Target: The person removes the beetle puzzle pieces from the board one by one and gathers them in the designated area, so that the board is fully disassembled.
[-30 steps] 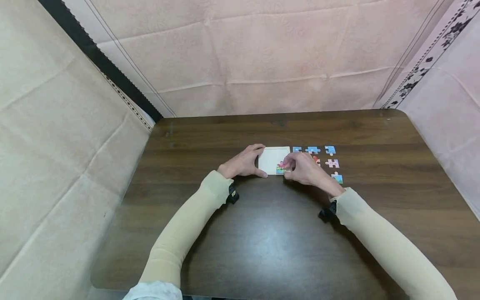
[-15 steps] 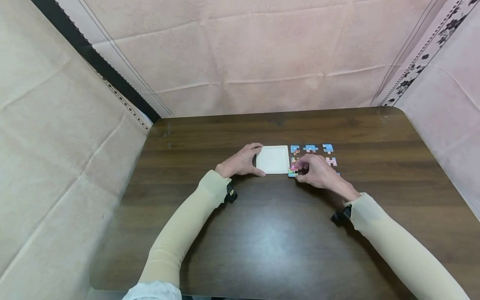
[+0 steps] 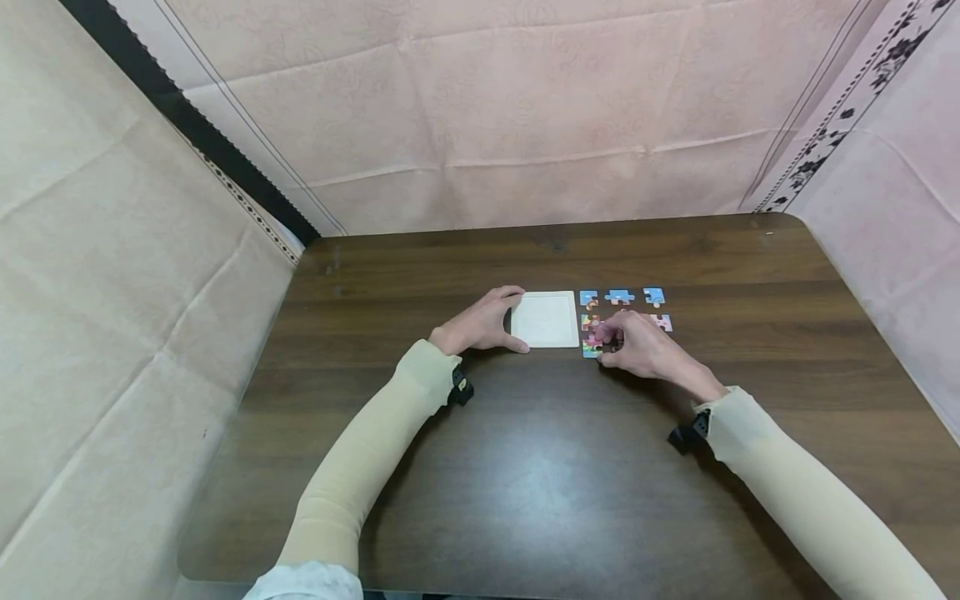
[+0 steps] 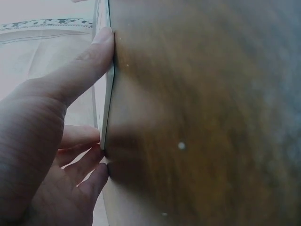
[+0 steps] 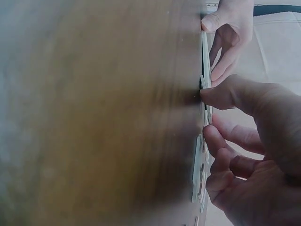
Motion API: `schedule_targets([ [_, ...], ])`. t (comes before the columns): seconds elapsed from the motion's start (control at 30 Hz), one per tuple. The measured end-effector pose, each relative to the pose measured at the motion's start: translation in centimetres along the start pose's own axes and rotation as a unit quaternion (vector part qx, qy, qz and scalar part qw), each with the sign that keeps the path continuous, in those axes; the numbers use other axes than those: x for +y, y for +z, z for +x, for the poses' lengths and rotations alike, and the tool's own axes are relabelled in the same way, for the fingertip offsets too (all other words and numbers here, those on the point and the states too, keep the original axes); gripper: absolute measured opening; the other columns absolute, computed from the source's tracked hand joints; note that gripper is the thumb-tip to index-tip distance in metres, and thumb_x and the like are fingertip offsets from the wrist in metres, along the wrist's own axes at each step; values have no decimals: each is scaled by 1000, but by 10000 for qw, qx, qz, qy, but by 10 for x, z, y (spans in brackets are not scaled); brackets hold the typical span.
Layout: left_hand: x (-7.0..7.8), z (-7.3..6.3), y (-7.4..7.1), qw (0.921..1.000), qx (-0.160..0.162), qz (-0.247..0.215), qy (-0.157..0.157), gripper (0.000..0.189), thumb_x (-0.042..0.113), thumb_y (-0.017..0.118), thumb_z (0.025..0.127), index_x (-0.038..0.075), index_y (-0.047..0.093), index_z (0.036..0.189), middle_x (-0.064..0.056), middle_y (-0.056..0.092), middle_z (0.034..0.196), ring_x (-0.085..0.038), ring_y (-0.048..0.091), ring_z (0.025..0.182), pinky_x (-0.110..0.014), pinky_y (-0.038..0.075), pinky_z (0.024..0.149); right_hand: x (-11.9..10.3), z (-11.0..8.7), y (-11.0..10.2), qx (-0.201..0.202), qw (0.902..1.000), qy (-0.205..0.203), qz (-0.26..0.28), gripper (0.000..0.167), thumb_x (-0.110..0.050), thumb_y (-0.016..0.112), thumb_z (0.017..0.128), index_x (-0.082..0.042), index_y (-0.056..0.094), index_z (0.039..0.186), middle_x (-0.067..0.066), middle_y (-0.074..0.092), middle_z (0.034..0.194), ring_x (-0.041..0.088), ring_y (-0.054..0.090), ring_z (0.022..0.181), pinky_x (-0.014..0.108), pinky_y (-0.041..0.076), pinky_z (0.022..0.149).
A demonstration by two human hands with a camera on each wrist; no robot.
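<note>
My left hand [image 3: 483, 323] steadies a square white puzzle tray [image 3: 546, 319] by its left side, thumb at the near corner and fingers at the far one. In the left wrist view the thumb [image 4: 96, 54] lies along the tray's thin edge. Just right of the tray, my right hand [image 3: 633, 343] pinches a blue, green and pink jigsaw piece [image 3: 591, 351] low over the table. The right wrist view has this piece slightly tilted by the right thumb [image 5: 218, 94], with the fingers curled beside it.
Several jigsaw pieces lie in rows right of the tray: blue ones [image 3: 619, 296] at the back, a pink one [image 3: 662, 322] partly behind the right hand. Others are hidden under that hand. The brown wooden table [image 3: 480, 467] has cloth hangings [image 3: 525, 117] behind it.
My right hand has moved right, taking the jigsaw piece from over the tray's near right corner to beside the tray. The left hand keeps its hold on the tray.
</note>
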State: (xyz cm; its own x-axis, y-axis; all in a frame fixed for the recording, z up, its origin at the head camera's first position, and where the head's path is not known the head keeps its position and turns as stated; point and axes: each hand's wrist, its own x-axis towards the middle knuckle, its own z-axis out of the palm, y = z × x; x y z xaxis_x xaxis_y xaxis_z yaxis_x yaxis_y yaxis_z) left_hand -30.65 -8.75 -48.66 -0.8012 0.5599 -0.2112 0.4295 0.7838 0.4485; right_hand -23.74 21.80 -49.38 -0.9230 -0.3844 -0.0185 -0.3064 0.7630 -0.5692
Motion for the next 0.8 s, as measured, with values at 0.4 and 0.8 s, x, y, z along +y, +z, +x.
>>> schedule_targets([
  [0.4,-1,0,0,10000,5,23,31,105,47,91,90,8,35,170,-8,31,180,-27,32,166,-45,32,137,-3,1,-4,-233,9996,184,7,22,-8,85,89,-4,81,110,14,78,111,28,65,100,49,56,91],
  [0.8,-4,-1,-9,9992,93,-269,271,109,48,90,89,13,30,173,-8,26,183,-29,24,170,-50,29,137,2,4,-21,443,9985,86,320,48,-33,80,102,0,71,134,20,72,121,33,60,104,43,49,85],
])
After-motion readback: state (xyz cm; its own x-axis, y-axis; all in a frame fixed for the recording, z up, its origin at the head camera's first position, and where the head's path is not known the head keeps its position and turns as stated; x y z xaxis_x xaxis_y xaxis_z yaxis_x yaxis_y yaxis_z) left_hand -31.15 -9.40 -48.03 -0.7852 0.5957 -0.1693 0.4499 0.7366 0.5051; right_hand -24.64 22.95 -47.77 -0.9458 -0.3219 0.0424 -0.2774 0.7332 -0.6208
